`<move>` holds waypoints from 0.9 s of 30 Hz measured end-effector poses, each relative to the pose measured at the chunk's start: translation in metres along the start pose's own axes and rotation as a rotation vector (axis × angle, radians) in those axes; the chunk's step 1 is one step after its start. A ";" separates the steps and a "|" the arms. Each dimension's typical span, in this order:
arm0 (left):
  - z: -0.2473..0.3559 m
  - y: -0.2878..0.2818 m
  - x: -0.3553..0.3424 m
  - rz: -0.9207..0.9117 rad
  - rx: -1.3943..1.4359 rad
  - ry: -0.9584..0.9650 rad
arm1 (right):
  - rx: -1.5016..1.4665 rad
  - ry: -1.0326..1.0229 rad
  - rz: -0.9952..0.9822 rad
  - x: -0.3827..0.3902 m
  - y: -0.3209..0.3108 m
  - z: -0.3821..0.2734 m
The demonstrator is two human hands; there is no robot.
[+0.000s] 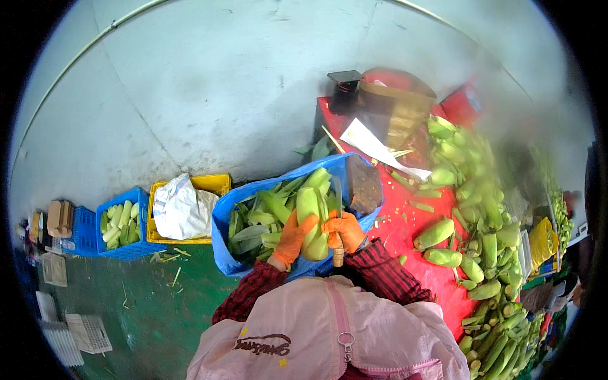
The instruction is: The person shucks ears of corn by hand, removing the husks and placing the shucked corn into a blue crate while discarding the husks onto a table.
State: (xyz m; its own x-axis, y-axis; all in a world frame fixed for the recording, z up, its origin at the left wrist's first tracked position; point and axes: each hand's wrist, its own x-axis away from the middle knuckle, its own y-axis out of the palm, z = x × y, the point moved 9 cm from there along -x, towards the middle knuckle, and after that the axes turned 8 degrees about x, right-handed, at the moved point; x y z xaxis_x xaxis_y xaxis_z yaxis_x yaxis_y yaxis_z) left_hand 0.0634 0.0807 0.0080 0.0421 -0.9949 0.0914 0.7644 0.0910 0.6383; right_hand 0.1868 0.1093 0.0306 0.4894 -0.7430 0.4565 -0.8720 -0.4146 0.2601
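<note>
My left hand [295,239], in an orange glove, is closed around an ear of corn [308,206] still in its pale green husk, tip pointing away from me. In my right hand [344,230], gloved the same, is a knife [339,254]. Its wooden handle sticks out below the fist, and its blade stands upward beside the husk. My right fingers also press against the corn's side; whether they pinch a leaf is hidden. Both hands are over a large blue bag [221,244] that lies wide open, filled with stripped green husks [253,215].
Right, a red table [415,228] carries a heap of unhusked corn [487,253], a white sheet [380,149] and a brown bag [396,104]. Left on the green floor [152,304] stand a yellow crate [212,183] with a white sack [183,209] and a blue crate [130,252] of husked ears.
</note>
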 end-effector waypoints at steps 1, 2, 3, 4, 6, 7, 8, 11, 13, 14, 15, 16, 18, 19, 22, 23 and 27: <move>-0.002 0.002 0.001 0.010 0.014 -0.009 | -0.003 0.021 -0.017 0.000 0.005 0.001; -0.010 -0.006 -0.002 0.049 0.036 -0.081 | -0.011 0.007 -0.011 0.001 0.008 -0.004; -0.010 -0.010 -0.001 0.059 0.058 -0.069 | -0.047 -0.004 -0.012 0.001 0.004 -0.005; -0.007 -0.013 -0.001 0.066 0.076 -0.056 | -0.085 -0.019 -0.013 -0.001 -0.005 -0.009; 0.003 -0.016 0.000 0.058 0.119 -0.021 | -0.130 -0.067 0.005 -0.012 -0.036 -0.012; 0.012 -0.015 0.003 0.044 0.148 0.001 | -0.043 -0.089 0.119 -0.012 -0.054 -0.017; 0.019 -0.015 0.004 0.029 0.177 0.024 | -0.045 -0.101 0.175 -0.019 -0.074 -0.017; 0.033 -0.013 0.004 -0.073 0.054 0.072 | 0.105 -0.142 0.353 -0.044 -0.131 -0.012; 0.030 -0.016 0.003 -0.085 0.083 0.044 | 0.318 -0.203 0.426 -0.043 -0.124 -0.033; 0.029 -0.016 0.003 -0.091 0.096 0.030 | 0.454 -0.245 0.442 -0.036 -0.102 -0.047; 0.031 -0.015 0.001 -0.101 0.113 0.031 | 0.588 -0.291 0.455 -0.027 -0.076 -0.065; 0.033 -0.010 0.001 -0.113 0.133 0.029 | 0.663 -0.241 0.394 -0.020 -0.054 -0.073; 0.033 -0.002 0.003 -0.135 0.200 -0.009 | 0.546 -0.212 0.140 -0.011 -0.006 -0.080; 0.032 0.005 0.003 -0.148 0.248 -0.045 | 0.486 -0.197 0.019 -0.008 0.012 -0.080; 0.005 0.003 0.006 -0.231 0.371 -0.256 | 0.409 -0.045 -0.024 -0.015 0.023 -0.077; -0.004 0.001 0.006 -0.269 0.366 -0.308 | 0.466 -0.103 -0.052 -0.020 0.022 -0.080; -0.014 0.006 0.011 -0.403 0.260 -0.385 | 0.626 -0.112 -0.170 -0.016 0.024 -0.092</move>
State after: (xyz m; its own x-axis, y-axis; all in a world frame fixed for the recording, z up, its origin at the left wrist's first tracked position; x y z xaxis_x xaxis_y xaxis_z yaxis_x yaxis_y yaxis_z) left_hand 0.0778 0.0693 0.0018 -0.4902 -0.8706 0.0421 0.4876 -0.2338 0.8412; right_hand 0.1578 0.1599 0.1080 0.6464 -0.6765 0.3528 -0.6370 -0.7330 -0.2386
